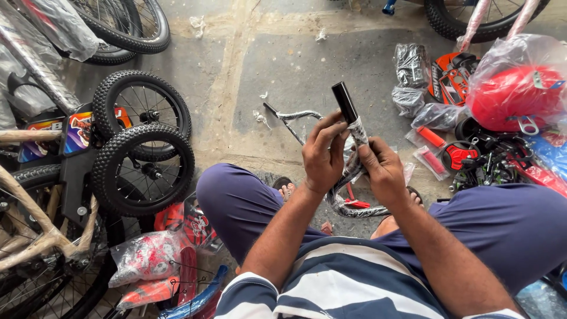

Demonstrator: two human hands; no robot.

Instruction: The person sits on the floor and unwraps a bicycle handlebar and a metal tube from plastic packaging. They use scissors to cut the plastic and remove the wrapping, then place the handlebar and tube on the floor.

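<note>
Two hands grip a plastic-wrapped handlebar (pixel 348 171) above the person's knees: left hand (pixel 322 155) clenched around it just below the black grip (pixel 344 101), right hand (pixel 383 171) pinching the wrapping beside it. Small wheels (pixel 143 159) lie at left.
</note>
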